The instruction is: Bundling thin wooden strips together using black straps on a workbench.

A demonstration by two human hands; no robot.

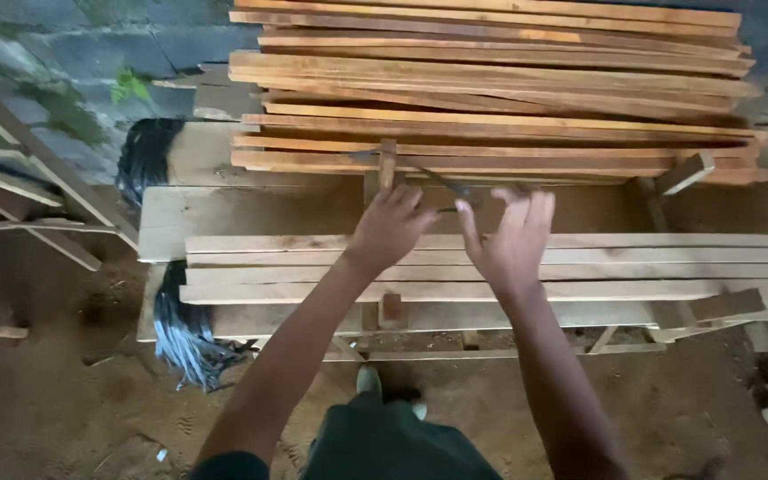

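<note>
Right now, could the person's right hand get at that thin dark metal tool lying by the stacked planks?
Probably yes. The right hand is raised just beside the thin dark tool, its fingers spread at the tool's end. Nothing lies between them, and the left hand sits to the other side.

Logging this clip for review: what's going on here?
A person stands at a low stack of pale planks, both hands over it. The left hand and right hand meet on a thin dark metal tool. A pile of reddish wooden slats lies just behind.
</note>
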